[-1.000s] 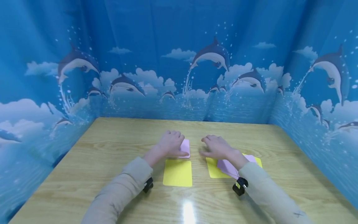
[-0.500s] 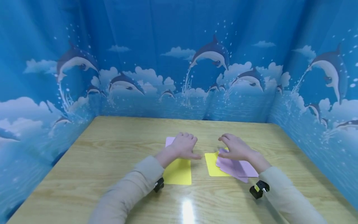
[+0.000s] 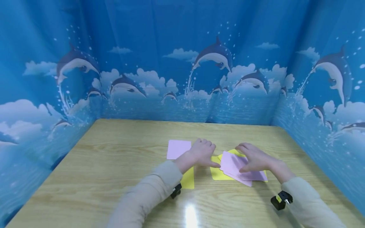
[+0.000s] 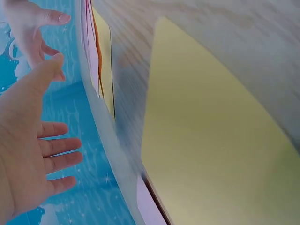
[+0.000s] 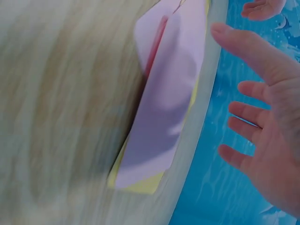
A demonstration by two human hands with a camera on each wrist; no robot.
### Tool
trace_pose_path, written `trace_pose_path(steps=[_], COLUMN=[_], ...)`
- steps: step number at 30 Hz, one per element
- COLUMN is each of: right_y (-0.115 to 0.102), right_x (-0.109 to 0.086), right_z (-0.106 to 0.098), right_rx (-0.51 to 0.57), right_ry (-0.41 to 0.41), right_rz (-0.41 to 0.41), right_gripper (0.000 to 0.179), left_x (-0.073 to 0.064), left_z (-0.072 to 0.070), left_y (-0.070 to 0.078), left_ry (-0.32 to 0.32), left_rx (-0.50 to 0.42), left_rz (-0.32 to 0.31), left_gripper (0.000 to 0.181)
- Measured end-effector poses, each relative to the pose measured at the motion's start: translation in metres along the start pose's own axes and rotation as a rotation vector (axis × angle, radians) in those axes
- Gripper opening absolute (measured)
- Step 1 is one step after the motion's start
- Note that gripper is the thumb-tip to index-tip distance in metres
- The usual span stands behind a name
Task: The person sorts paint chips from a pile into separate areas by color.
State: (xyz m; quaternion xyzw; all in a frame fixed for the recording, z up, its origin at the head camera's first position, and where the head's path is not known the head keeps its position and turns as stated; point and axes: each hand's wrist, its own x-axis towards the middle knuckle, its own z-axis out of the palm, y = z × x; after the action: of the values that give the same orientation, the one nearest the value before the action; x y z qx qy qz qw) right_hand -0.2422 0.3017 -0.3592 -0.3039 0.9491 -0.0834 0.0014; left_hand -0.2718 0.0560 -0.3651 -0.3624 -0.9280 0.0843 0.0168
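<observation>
My left hand (image 3: 201,153) hovers just left of a loose pile of cards, its fingers spread and nothing in its grasp. Over the right part of that pile is my right hand (image 3: 254,158), thumb apart from the fingers and holding nothing. The pile has overlapping pink cards (image 3: 232,163) on top and yellow cards (image 3: 215,172) showing beneath, fanned at uneven angles. In the right wrist view a pink card (image 5: 157,108) lies over a yellow edge, with a red strip between layers. Behind my left forearm lie a pink card (image 3: 178,148) and, nearer me, a partly hidden yellow card (image 3: 188,180).
The wooden table (image 3: 114,164) runs back to a blue dolphin-print curtain (image 3: 156,104) that surrounds it on three sides. Black wrist cameras (image 3: 279,201) hang below both sleeves. Light glares off the table's near middle.
Both hands have moved right. My left hand has left the pink card and come beside the pile; my right hand has shifted over the pile's right part, and the pile's pink cards show more.
</observation>
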Motion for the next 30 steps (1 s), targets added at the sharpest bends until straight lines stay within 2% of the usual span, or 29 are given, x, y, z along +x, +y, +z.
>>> trace_pose_path(steps=[8,15,21,30], right_y=[0.013,0.025,0.029,0.031], right_x=[-0.019,-0.032,-0.036,-0.036], right_z=[0.002,0.010,0.014,0.014], right_rx=[-0.015,0.012,0.071,0.070], right_ry=[-0.041,-0.115,-0.140,-0.136], right_rz=[0.026,0.086,0.099,0.090], right_gripper=[0.088,0.092,0.090,0.087], left_x=[0.013,0.025,0.035,0.048], left_z=[-0.001,-0.003,-0.004,0.001], left_y=[0.021,0.042,0.057,0.073], left_ry=[-0.019,-0.014,-0.051,-0.076], left_rx=[-0.012,-0.015,-0.030,-0.048], left_rz=[0.022,0.031,0.038,0.033], left_gripper=[0.080,0.070,0.067,0.074])
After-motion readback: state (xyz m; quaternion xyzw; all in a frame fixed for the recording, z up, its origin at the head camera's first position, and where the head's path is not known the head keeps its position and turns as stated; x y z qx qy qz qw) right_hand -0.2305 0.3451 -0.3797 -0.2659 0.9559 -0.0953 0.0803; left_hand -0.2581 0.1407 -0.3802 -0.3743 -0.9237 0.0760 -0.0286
